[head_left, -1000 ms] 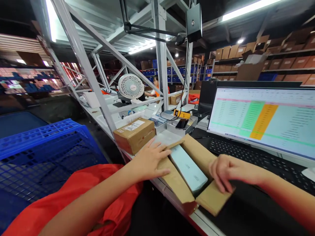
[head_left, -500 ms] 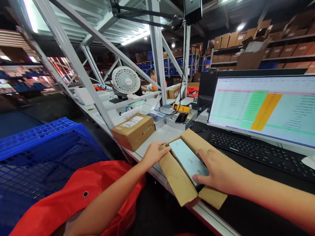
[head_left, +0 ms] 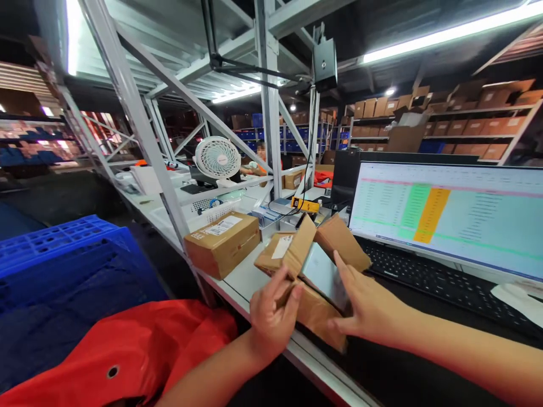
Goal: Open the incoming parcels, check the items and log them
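Note:
An opened cardboard box (head_left: 318, 316) is tilted at the front edge of the desk, its flaps standing out. Inside it lies a pale blue box (head_left: 321, 270), partly covered by the flaps and my fingers. My left hand (head_left: 274, 314) is closed at the near left side of the cardboard box, thumb and fingers pinching its edge. From the right, my right hand (head_left: 365, 299) spans the pale blue box, with fingertips at its far side and the thumb near its lower end.
A sealed, labelled carton (head_left: 223, 243) sits to the left on the desk. A keyboard (head_left: 407, 274) and monitor (head_left: 445, 220) stand to the right. Behind are a small fan (head_left: 218, 158) and a metal rack post (head_left: 268, 102). A blue crate (head_left: 76, 271) is at the left.
The cardboard box has been turned and tipped, and its flaps now stand up. My left hand has moved down along its side. My right hand stays at the pale blue box.

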Action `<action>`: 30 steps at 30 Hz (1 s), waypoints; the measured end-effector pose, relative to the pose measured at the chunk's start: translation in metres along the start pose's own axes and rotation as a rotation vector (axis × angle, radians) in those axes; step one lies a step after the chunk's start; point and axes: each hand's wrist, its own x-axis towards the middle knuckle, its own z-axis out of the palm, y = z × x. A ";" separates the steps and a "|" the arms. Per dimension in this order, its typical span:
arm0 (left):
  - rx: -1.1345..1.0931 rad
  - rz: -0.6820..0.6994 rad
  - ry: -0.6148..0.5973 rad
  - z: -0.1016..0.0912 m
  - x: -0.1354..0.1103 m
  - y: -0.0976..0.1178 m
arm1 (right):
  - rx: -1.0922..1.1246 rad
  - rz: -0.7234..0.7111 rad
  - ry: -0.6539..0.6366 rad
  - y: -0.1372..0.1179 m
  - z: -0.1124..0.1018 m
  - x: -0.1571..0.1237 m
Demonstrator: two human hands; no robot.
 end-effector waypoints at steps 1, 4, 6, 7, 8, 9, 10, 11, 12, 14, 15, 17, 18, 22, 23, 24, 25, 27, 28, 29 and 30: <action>0.055 0.167 0.021 0.002 -0.005 -0.004 | 0.026 -0.026 0.068 0.005 0.009 0.002; 0.136 0.487 0.041 0.007 -0.014 -0.016 | 0.144 -0.134 0.183 0.018 0.032 0.014; 0.153 0.505 0.097 0.010 -0.017 -0.021 | 0.234 -0.178 0.201 0.021 0.042 0.025; 0.154 0.500 0.122 0.011 -0.019 -0.023 | 0.256 -0.189 0.214 0.020 0.045 0.031; 0.153 0.497 0.140 0.011 -0.022 -0.025 | 0.261 -0.196 0.230 0.018 0.048 0.037; 0.159 0.494 0.147 0.009 -0.025 -0.028 | 0.255 -0.201 0.248 0.014 0.048 0.042; 0.180 0.485 0.142 0.007 -0.027 -0.031 | 0.249 -0.212 0.266 0.010 0.048 0.047; 0.218 0.463 0.138 0.003 -0.030 -0.035 | 0.249 -0.232 0.283 0.007 0.048 0.051; 0.268 0.427 0.133 -0.002 -0.032 -0.040 | 0.257 -0.252 0.306 0.004 0.046 0.054; 0.362 0.348 0.112 -0.012 -0.035 -0.052 | 0.285 -0.293 0.372 0.000 0.043 0.056; 0.392 0.306 0.097 -0.017 -0.036 -0.058 | 0.299 -0.315 0.412 -0.001 0.042 0.055; 0.406 0.229 0.080 -0.021 -0.038 -0.068 | 0.302 -0.356 0.495 -0.002 0.041 0.051; 0.402 0.195 0.070 -0.020 -0.039 -0.071 | 0.280 -0.382 0.536 -0.002 0.042 0.049; 0.387 0.043 0.064 0.001 -0.048 -0.067 | 0.048 -0.494 0.628 -0.003 0.047 0.043; 0.403 -0.008 0.063 0.009 -0.050 -0.063 | -0.007 -0.511 0.640 -0.003 0.047 0.043; 0.418 -0.058 0.061 0.016 -0.053 -0.060 | -0.046 -0.529 0.657 -0.003 0.046 0.042; 0.428 -0.104 0.056 0.021 -0.055 -0.057 | -0.067 -0.546 0.683 -0.002 0.044 0.041; 0.422 -0.184 0.052 0.028 -0.058 -0.054 | -0.058 -0.584 0.753 0.001 0.034 0.036; 0.408 -0.223 0.059 0.030 -0.058 -0.055 | -0.035 -0.603 0.796 0.003 0.027 0.030; 0.393 -0.266 0.071 0.030 -0.057 -0.057 | -0.009 -0.614 0.846 0.005 0.020 0.023; 0.380 -0.314 0.082 0.029 -0.055 -0.059 | 0.010 -0.622 0.891 0.009 0.012 0.013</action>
